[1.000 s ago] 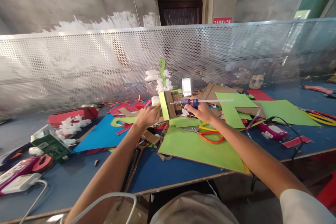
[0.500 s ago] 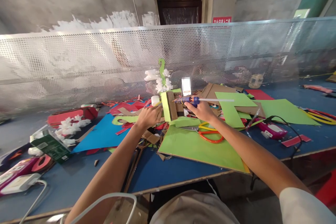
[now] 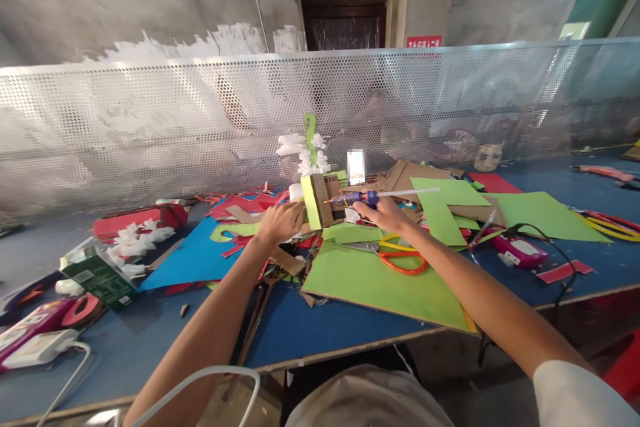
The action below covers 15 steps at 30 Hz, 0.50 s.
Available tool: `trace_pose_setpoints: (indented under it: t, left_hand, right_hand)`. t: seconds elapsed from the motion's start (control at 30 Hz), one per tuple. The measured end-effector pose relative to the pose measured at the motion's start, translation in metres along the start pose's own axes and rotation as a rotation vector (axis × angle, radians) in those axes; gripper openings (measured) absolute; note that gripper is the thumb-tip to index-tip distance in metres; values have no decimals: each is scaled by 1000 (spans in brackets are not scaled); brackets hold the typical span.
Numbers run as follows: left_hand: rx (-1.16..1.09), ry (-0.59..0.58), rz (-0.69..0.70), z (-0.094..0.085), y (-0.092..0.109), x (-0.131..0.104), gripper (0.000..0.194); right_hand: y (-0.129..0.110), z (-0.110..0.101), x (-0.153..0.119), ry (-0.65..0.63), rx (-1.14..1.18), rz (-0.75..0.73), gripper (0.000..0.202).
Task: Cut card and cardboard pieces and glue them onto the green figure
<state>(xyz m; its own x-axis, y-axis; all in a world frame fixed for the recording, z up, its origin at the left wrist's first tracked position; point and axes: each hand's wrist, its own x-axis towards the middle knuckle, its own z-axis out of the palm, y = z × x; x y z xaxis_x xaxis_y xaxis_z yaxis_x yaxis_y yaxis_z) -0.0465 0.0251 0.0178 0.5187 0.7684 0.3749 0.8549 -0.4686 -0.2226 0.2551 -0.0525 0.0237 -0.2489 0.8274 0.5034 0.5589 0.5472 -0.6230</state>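
Cardboard box between both hands

The green-edged cardboard box (image 3: 325,214) sits at twelve o'clock from the person, its nine-o'clock side grasped by the left hand (image 3: 281,221). The right hand (image 3: 386,211) grips a glue gun (image 3: 367,198) at three o'clock, nozzle at the cardboard.

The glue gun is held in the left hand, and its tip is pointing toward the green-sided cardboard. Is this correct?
Not quite: the hand is wrong. The head view shows the glue gun in the right hand, while the left hand is at the green-sided cardboard. The tip does point toward that cardboard.
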Motion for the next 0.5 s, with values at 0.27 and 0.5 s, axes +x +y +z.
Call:
trace_pose_setpoints:
  t: [0.27,0.5]
  left_hand:
    - [-9,-2,78,-3,8,0,47]
    - [-24,-11,125,-6,13,0,45]
  right_hand:
    - [-2,-3,5,299,-94,-16,59]
    - [-7,-3,4,371,-128,7,59]
